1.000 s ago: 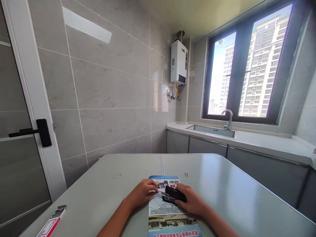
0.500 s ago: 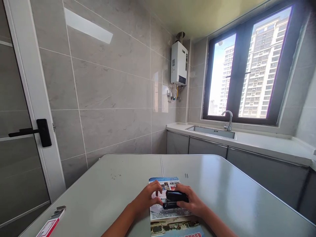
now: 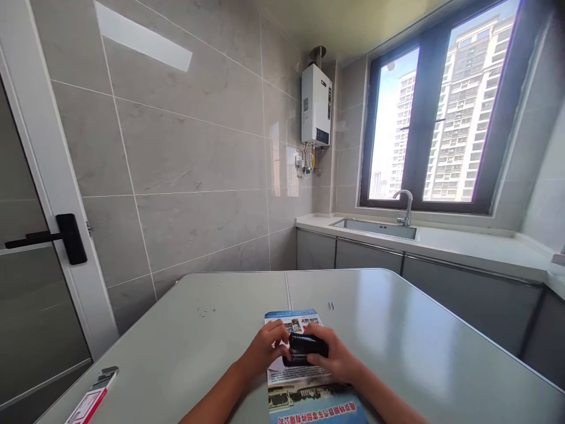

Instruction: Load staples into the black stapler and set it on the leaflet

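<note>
A black stapler lies on its long side over a printed leaflet near the front of the table. My right hand wraps round the stapler's right end, with fingers on top and thumb along the near side. At the left end, my left hand has its fingers and thumb curled against the stapler's tip. Whatever sits between the left fingertips is partly hidden. The stapler's upper and lower arms look close together.
Several loose staples are scattered on the pale table, and a pair of small staple strips lies beyond the leaflet. A red-and-white box rests at the left edge. Behind are a sink and counter.
The stapler has moved slightly left and its arms have come closer together. My left fingers now meet its tip, where a small gap showed before. The view has shifted a little.
</note>
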`<state>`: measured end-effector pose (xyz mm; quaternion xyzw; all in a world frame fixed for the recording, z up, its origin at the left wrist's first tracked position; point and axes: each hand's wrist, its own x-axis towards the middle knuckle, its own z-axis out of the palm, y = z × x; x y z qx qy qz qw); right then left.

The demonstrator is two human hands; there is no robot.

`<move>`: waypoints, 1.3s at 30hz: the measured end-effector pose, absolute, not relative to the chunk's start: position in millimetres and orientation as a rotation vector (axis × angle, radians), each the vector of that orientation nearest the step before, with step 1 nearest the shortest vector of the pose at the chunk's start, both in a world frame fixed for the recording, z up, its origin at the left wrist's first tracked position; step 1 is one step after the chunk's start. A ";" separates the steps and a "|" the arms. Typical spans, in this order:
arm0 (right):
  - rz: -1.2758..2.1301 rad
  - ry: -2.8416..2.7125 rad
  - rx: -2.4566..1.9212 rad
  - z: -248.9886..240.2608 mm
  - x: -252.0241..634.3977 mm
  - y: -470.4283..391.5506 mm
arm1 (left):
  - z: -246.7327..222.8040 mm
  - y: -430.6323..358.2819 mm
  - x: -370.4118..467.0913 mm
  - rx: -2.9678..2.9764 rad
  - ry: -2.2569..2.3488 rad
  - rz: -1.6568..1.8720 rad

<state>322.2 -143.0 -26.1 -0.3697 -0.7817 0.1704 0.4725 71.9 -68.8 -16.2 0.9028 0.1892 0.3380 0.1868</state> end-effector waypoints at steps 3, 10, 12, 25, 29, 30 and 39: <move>0.345 -1.762 -1.060 -21.0 323.7 -134.9 | -10.1 -65.3 73.0 2.502 0.777 1.054; 0.039 -1.440 -1.663 -11.4 377.3 -121.9 | -24.3 -31.4 51.8 2.531 1.197 0.961; 0.004 -1.425 -1.802 -10.9 393.4 -121.8 | -27.8 -25.7 48.3 2.553 1.184 0.919; 0.218 -1.669 -1.812 -5.7 409.1 -125.7 | -41.0 -24.9 53.3 2.546 1.240 0.674; 0.287 -1.805 -1.744 -0.8 411.7 -129.8 | -35.1 -26.7 54.6 2.526 1.251 0.686; 0.311 -1.838 -1.717 -0.3 411.5 -130.7 | -34.4 -27.1 54.7 2.519 1.248 0.693; 0.378 -2.018 -1.559 2.6 400.0 -138.3 | -33.3 -27.9 53.5 2.469 1.136 0.733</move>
